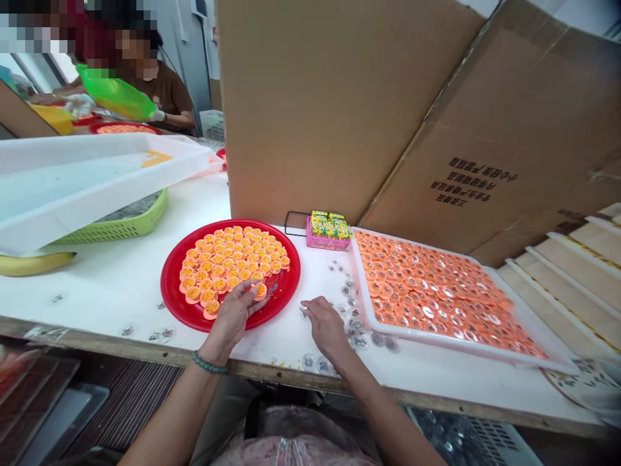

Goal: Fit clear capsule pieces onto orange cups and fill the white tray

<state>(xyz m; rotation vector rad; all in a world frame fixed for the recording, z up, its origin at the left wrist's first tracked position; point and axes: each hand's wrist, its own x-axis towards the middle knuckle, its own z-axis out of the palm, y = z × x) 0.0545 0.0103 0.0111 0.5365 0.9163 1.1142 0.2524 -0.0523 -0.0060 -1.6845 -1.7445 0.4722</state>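
Observation:
My left hand [231, 318], with a beaded bracelet at the wrist, is closed on a small round orange piece with a yellow-orange centre [261, 291]. It is over the right front part of a red round tray [171, 278]. Many similar orange pieces [228, 259] lie in rows on that tray. To the right, my right hand [326, 325] is above the white table, thumb and fingertips pinched together; whatever is between them is too small to make out. Small clear discs with dark prints [356, 323] are scattered beside and beyond this hand.
A white tray [451, 338] of orange pieces under shiny clear covers stands right. A pink basket [328, 243] holds yellow-green packets. Cardboard [315, 116] walls the back. Left are a banana [39, 263], a green basket [140, 224] and a tilted white tray [97, 194]. A co-worker [169, 97] sits beyond.

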